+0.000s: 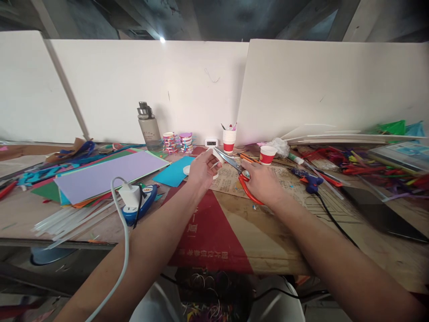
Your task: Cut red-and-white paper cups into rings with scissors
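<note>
Two hands over cardboard-covered bench [268, 241]: left hand [201, 172] pinches small white paper piece [214, 157]; right hand [263, 181] grips red-handled scissors [239, 172], blades parted at paper. Stacked red-white paper cups [229, 141] hold pens; single cup [267, 154] contents unclear.

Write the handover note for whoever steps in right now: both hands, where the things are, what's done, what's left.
Left hand: pinches a small white piece above the table.
Right hand: holds red-handled scissors, blades open, tips at the white piece.
Nearby: roll of tape on a blue sheet, purple sheet to the left, red-and-white cup behind.
Done: scissors lined up at the piece.
Left: whether any cut is made cannot be told.
</note>
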`<state>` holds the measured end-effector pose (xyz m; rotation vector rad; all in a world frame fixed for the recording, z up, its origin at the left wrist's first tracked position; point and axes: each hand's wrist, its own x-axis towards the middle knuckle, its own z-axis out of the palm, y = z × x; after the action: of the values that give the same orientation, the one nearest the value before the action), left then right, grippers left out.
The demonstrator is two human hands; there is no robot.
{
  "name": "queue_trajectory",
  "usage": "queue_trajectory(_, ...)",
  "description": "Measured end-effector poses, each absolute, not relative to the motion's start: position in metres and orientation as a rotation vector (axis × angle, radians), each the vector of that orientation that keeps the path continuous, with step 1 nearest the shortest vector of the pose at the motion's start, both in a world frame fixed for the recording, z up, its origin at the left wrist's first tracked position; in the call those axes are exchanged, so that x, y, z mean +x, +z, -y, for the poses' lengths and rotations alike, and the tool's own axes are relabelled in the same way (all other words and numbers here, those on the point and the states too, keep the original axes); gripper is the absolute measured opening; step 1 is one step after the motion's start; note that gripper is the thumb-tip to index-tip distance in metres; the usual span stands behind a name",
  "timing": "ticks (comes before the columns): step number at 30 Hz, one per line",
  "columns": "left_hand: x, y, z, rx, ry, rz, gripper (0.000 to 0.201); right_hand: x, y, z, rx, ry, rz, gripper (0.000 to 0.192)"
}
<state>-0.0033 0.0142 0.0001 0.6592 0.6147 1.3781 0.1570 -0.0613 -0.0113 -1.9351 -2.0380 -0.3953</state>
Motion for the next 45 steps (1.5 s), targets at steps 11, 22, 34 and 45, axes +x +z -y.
queue_trajectory(11,0.001,0.003,-0.004,0.824,1.438,-0.642,0.036,0.154,-0.007,0.064,-2.041,-0.464,2.011,0.046)
queue_trajectory(22,-0.001,0.003,-0.006,0.840,1.450,-0.633,0.038,0.154,-0.010,0.063,-1.979,-0.435,2.024,0.039)
queue_trajectory(34,-0.007,0.002,-0.018,0.695,1.372,-0.643,0.021,0.156,-0.009,0.062,-1.964,-0.395,2.042,0.038)
queue_trajectory(45,-0.003,-0.001,-0.011,0.897,1.408,-0.631,0.037,0.154,-0.007,0.065,-2.014,-0.476,1.997,0.044)
